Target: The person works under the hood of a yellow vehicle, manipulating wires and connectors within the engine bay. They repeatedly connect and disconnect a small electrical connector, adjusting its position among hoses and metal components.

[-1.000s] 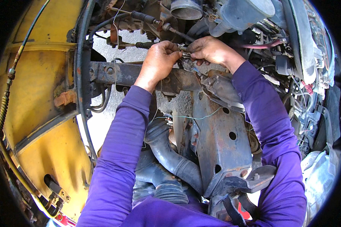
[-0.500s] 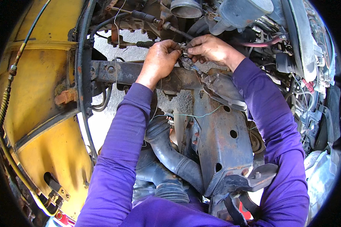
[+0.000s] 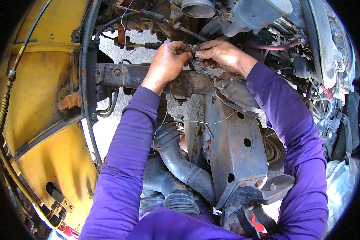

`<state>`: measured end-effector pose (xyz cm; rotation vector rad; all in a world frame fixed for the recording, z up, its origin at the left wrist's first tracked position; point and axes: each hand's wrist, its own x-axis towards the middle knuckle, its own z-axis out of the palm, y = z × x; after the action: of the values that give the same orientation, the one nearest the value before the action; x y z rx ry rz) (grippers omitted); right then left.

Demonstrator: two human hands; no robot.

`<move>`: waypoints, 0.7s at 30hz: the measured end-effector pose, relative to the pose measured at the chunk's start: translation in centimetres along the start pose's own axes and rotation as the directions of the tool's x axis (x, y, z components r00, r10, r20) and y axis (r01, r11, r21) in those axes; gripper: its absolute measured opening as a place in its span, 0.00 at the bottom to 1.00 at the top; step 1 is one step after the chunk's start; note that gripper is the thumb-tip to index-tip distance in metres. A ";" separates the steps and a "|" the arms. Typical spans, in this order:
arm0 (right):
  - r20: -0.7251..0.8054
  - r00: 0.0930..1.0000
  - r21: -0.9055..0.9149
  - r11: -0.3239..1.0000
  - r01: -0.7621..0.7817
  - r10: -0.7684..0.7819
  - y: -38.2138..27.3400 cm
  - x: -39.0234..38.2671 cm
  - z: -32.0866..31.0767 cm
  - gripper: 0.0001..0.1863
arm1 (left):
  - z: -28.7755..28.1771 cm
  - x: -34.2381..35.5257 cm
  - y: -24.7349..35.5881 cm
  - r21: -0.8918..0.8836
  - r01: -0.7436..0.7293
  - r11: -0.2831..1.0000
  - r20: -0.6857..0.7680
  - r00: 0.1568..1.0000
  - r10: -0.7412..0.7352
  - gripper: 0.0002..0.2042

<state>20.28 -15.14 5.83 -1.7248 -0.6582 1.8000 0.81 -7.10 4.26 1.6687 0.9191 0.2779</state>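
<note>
My left hand (image 3: 167, 64) and my right hand (image 3: 225, 55) meet over a dark steel crossmember (image 3: 142, 77), fingertips pinched nearly together. Between them is something small that looks like a wire joint (image 3: 194, 51); the fingers largely hide it. A frayed bundle of wires (image 3: 204, 69) hangs just below, by the right fingers. From behind my left wrist a thin pale wire (image 3: 164, 114) runs down, and a thin green wire (image 3: 212, 123) crosses a rusty frame rail (image 3: 238, 140). Purple sleeves cover both of my forearms.
At left stands a yellow body panel (image 3: 48, 80) with a black hose (image 3: 85, 80) along its edge. Fat grey pipes (image 3: 184, 160) lie below my hands. A grey reservoir (image 3: 260, 14) is at the top, and a tangle of wiring (image 3: 322, 108) fills the right side.
My hands stay pinched together at nearly the same place, with small shifts of the fingers. My right forearm has moved slightly to the right, and the view has shifted a little.
</note>
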 end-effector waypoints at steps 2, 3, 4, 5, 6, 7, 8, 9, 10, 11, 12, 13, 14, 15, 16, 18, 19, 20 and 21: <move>-0.010 1.000 -0.023 0.999 0.023 -0.023 0.1 0.1 0.2 0.17 | 0.0 0.2 -0.3 -0.024 -0.001 1.000 0.003 1.000 0.001 0.10; 0.001 1.000 -0.022 0.999 0.029 -0.029 0.2 0.3 0.2 0.17 | -0.1 0.3 -0.4 -0.036 -0.011 0.999 0.002 1.000 0.011 0.10; 0.012 0.999 -0.021 0.999 0.036 -0.035 0.3 0.5 0.1 0.17 | -0.1 0.3 -0.5 -0.047 -0.021 0.999 0.000 1.000 0.021 0.10; 0.023 0.999 -0.021 0.999 0.042 -0.041 0.4 0.7 0.0 0.16 | -0.1 0.4 -0.5 -0.071 -0.011 0.997 0.006 1.000 0.011 0.10; 0.019 0.999 -0.020 0.999 0.043 -0.043 0.5 0.8 0.0 0.16 | -0.1 0.4 -0.4 -0.095 0.000 0.995 0.010 1.000 0.001 0.09; 0.014 0.999 -0.020 0.999 0.044 -0.044 0.6 0.9 -0.1 0.15 | -0.1 0.4 -0.3 -0.120 0.011 0.993 0.015 1.000 -0.010 0.09; 0.009 0.999 -0.019 0.999 0.046 -0.046 0.7 1.0 -0.1 0.15 | -0.1 0.4 -0.2 -0.119 0.014 0.993 0.012 1.000 -0.012 0.09; 0.003 0.999 -0.024 0.999 0.048 -0.048 0.6 1.0 -0.1 0.15 | 0.0 0.3 0.0 -0.118 0.016 0.993 0.010 1.000 -0.015 0.09; -0.003 0.999 -0.028 0.998 0.051 -0.051 0.6 1.1 -0.1 0.15 | 0.0 0.2 0.2 -0.116 0.018 0.993 0.008 1.000 -0.017 0.09; -0.011 0.998 -0.032 0.998 0.054 -0.054 0.6 1.1 -0.1 0.14 | 0.1 0.2 0.1 -0.097 0.017 0.995 -0.001 1.000 -0.017 0.09; -0.018 0.998 -0.041 0.997 0.061 -0.062 0.4 1.0 0.1 0.14 | 0.1 0.2 0.0 -0.077 0.018 0.997 -0.011 1.000 -0.019 0.10; -0.026 0.997 -0.050 0.996 0.068 -0.069 0.2 0.8 0.3 0.14 | 0.1 0.2 -0.1 -0.056 0.019 0.998 -0.021 1.000 -0.020 0.10; -0.034 0.996 -0.059 0.995 0.075 -0.077 0.0 0.7 0.4 0.14 | 0.0 0.2 -0.2 -0.049 0.024 0.999 -0.022 0.999 -0.025 0.10; -0.035 0.996 -0.062 0.995 0.081 -0.083 -0.1 0.6 0.3 0.14 | 0.0 0.3 -0.2 -0.043 0.028 0.999 -0.021 0.999 -0.029 0.11; -0.035 0.995 -0.064 0.994 0.087 -0.090 -0.2 0.4 0.3 0.14 | -0.1 0.3 -0.2 -0.037 0.031 0.999 -0.020 0.999 -0.032 0.11; -0.036 0.994 -0.057 0.993 0.105 -0.108 -0.1 0.4 0.2 0.15 | -0.1 0.4 -0.1 -0.111 0.049 0.993 -0.005 0.999 -0.050 0.11; -0.038 0.992 -0.048 0.992 0.117 -0.119 0.0 0.5 0.3 0.15 | -0.1 0.4 0.0 -0.148 0.058 0.987 0.004 0.998 -0.058 0.11; -0.039 0.991 -0.038 0.991 0.129 -0.130 0.0 0.6 0.3 0.15 | -0.1 0.4 0.0 -0.128 0.060 0.990 0.012 0.998 -0.059 0.10; -0.038 0.992 -0.045 0.992 0.116 -0.118 0.1 0.7 0.1 0.15 | -0.2 0.3 0.4 -0.109 0.063 0.992 0.020 0.998 -0.061 0.09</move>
<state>20.14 -14.76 5.21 -1.7096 -0.7697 1.6778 1.01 -6.79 4.61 1.5367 0.9256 0.2671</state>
